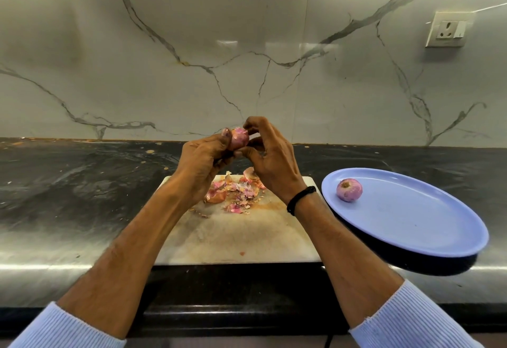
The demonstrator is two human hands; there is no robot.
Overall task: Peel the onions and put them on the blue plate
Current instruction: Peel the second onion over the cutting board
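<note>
Dark stone counter runs wall to wall beneath a veined marble backsplash, its left stretch bare. Near the front edge lies a pale cutting board with onion skins heaped at its far end. Above them the left hand grips a partly peeled onion while the right hand pinches its skin. Just right of the board, the blue plate holds one peeled onion near its far-left rim.
</note>
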